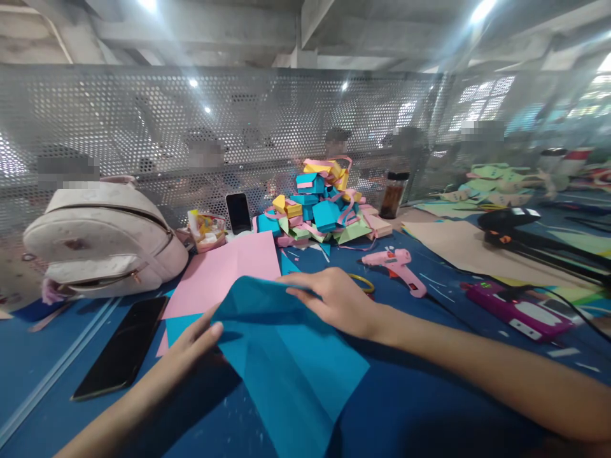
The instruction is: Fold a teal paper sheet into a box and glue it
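Note:
A sheet of blue paper is held up over the table, bent and creased, its lower corner hanging toward me. My left hand pinches its left edge, with the thumb on the near face. At the top right edge, my right hand grips the same sheet between thumb and fingers. Behind the blue sheet lies a pink paper sheet, with more blue paper showing under it. Yellow-handled scissors appear partly hidden behind my right hand.
A pink glue gun and a purple power strip lie at right, with cords. A black phone and white backpack are at left. Folded paper boxes pile up at the back, beside a dark drink bottle.

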